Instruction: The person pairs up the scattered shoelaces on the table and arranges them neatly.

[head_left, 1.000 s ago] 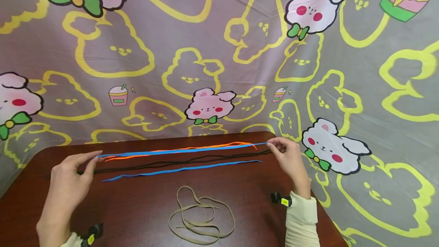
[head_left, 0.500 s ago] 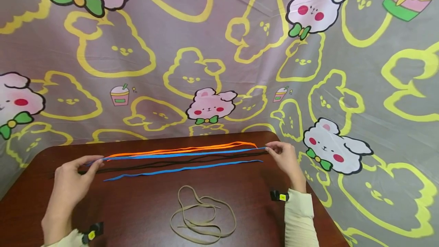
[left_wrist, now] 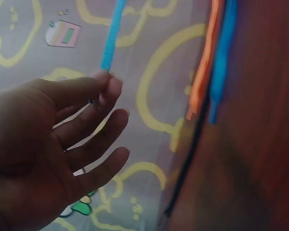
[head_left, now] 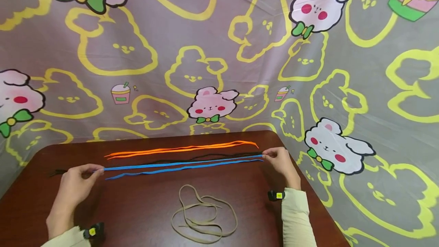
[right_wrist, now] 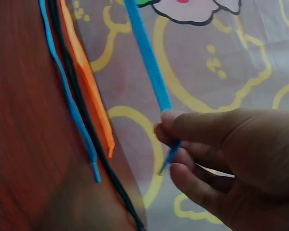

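Note:
A flat blue shoelace (head_left: pixel 137 166) is stretched taut between my two hands. My left hand (head_left: pixel 77 184) pinches one end between thumb and index finger, its other fingers spread in the left wrist view. At the far end my right hand (head_left: pixel 279 161) pinches it, and the lace's tip (right_wrist: pixel 168 159) sticks out below those fingers. Just nearer me, a second blue shoelace (left_wrist: pixel 224 53) lies straight on the table. Black shoelaces (right_wrist: pixel 86 113) lie behind, partly hidden by the held lace in the head view. Orange shoelaces (head_left: pixel 188 148) lie farther back.
A beige shoelace (head_left: pixel 204 242) lies in loose loops near the front of the dark wooden table (head_left: pixel 130 209). Behind and to the right hangs a grey cloth curtain (head_left: pixel 151 83) printed with cartoon rabbits and yellow outlines.
Both hands have brought the taut blue shoelace toward me, from over the orange shoelaces to just behind the blue one on the table. The right hand has also shifted slightly left.

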{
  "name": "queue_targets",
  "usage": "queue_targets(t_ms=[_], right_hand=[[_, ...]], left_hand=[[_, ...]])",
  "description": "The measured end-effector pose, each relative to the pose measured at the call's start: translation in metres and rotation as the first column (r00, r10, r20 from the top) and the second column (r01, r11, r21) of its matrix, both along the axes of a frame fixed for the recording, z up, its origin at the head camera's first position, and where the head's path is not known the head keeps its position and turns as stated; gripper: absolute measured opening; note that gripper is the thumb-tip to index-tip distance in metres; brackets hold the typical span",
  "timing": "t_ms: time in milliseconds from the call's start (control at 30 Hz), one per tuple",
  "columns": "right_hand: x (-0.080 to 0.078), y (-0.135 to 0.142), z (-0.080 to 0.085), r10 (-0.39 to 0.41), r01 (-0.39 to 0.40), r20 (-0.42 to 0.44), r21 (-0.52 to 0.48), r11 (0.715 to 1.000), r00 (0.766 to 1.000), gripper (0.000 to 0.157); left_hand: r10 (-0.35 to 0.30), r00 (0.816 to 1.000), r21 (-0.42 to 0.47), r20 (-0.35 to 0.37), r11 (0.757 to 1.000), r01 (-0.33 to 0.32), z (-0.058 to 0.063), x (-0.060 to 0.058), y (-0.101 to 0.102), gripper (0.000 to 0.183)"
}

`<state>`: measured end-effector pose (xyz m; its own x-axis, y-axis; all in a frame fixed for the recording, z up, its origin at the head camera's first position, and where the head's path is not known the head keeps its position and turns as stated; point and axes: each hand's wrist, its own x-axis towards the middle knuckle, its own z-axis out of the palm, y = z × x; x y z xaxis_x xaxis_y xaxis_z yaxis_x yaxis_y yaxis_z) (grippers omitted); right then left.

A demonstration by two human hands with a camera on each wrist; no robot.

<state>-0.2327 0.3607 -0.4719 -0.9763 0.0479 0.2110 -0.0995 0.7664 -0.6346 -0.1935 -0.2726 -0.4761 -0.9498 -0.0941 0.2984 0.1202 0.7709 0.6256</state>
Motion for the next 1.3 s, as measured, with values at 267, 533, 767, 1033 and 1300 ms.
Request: queue_targets(t_ms=[267,533,767,1033,1300], right_hand=[[-0.011,-0.004,-0.015,0.057,-0.061,0.080,0.047,0.997,0.995,0.006],[-0.017,-0.001,-0.022,-0.055,0.033,0.109,0.197,0.980,0.992,0.013],[-0.021,0.002,-0.031,-0.055,0.011,0.170,0.252,0.968,0.984,0.006],[-0.024,0.006,-0.035,-0.133,0.082,0.157,0.296,0.952,0.978,0.017],[-0.028,0.005,-0.040,-0.137,0.096,0.133,0.275,0.957,0.982,0.012]], left_hand=[[-0.027,0.994,-0.010,0.111,1.000,0.028,-0.022,-0.008,-0.008,0.012],[-0.048,0.968,-0.041,0.246,0.997,0.060,-0.028,-0.015,-0.012,0.020],[-0.042,0.927,-0.078,0.373,0.994,0.076,-0.028,-0.022,-0.008,0.023],[-0.029,0.914,-0.113,0.405,0.990,0.082,-0.030,-0.028,-0.003,0.016],[0.007,0.915,-0.127,0.404,0.991,0.049,-0.030,-0.031,0.001,0.011]])
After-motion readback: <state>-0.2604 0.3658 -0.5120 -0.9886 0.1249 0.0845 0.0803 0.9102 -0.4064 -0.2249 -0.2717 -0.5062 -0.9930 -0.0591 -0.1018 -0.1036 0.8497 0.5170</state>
